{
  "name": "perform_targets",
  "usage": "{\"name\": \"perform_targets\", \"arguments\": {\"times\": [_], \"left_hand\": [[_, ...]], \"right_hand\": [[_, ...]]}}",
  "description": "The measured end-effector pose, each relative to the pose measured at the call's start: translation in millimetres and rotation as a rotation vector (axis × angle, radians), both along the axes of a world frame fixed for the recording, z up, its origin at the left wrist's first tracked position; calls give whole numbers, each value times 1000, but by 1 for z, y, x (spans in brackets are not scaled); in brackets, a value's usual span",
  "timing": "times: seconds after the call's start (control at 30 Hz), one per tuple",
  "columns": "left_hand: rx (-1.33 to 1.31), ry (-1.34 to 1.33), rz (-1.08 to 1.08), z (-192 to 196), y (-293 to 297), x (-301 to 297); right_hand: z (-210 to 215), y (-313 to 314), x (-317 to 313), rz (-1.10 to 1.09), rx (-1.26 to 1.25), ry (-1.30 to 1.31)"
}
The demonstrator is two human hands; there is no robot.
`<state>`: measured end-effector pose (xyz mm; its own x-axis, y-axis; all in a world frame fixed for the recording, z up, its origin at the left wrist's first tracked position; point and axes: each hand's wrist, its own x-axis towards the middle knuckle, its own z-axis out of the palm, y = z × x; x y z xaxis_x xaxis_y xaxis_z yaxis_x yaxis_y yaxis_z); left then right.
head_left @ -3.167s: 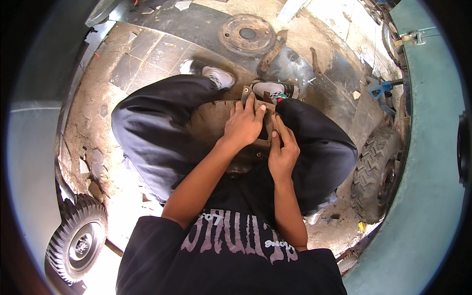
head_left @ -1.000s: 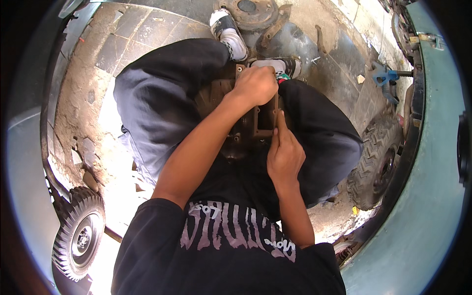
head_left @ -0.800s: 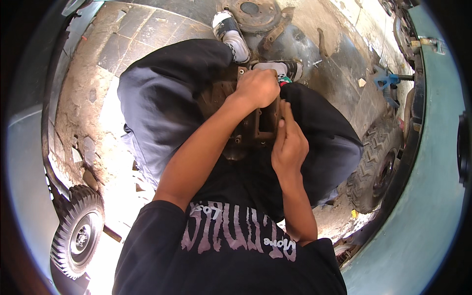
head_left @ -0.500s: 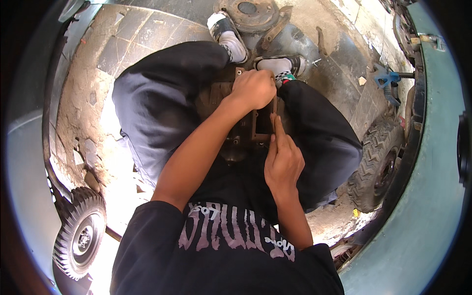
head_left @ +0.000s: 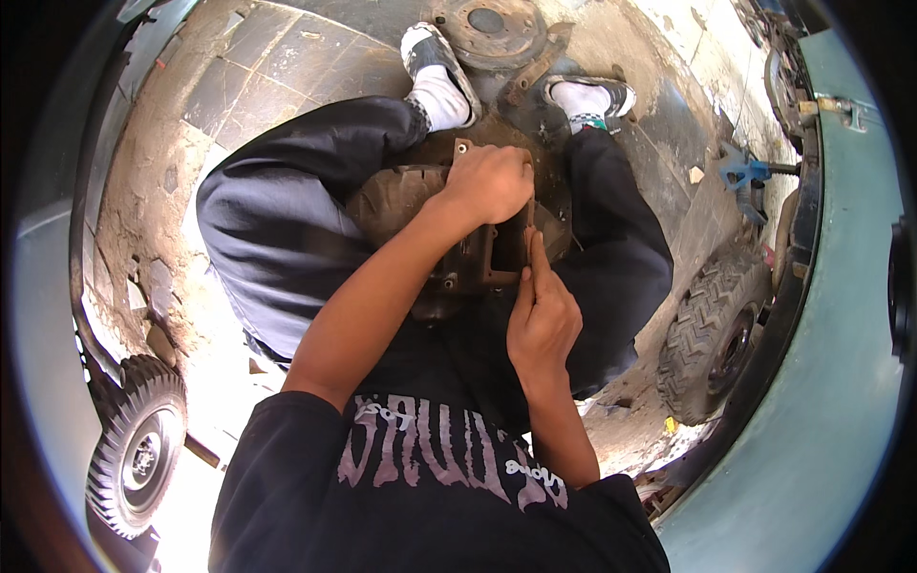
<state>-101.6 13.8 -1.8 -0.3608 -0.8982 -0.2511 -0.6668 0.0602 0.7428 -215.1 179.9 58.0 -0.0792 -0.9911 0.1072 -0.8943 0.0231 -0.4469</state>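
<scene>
Between my legs sits a brown, dirty metal housing (head_left: 392,196) with bolt holes and a flanged rectangular opening (head_left: 507,250). My left hand (head_left: 490,183) is closed above the far part of the flange, and its curled fingers hide whatever they hold. On the near right side of the opening, my right hand (head_left: 544,320) has its fingers and thumb pressed together at the flange edge. A thin brown strip (head_left: 530,212) runs between the two hands. Whether it is a separate piece or the flange itself, I cannot tell.
A round rusty metal drum (head_left: 489,33) lies past my feet, beside a long metal bar (head_left: 528,76). Tyred wheels stand at the left (head_left: 143,454) and right (head_left: 718,334). A blue tool (head_left: 743,172) lies right, near a pale green vehicle panel (head_left: 831,382).
My legs have spread, and my right foot has shifted right and away from me. More of the housing shows. Both hands stay at the flange, slightly lower and left in view.
</scene>
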Motion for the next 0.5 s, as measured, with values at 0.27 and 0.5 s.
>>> {"name": "perform_targets", "arguments": {"times": [0.27, 0.5], "left_hand": [[-9, 7, -27, 3, 0, 0], [-20, -10, -21, -2, -1, 1]], "right_hand": [[2, -31, -6, -4, 64, 125], [-12, 17, -17, 20, 41, -1]]}}
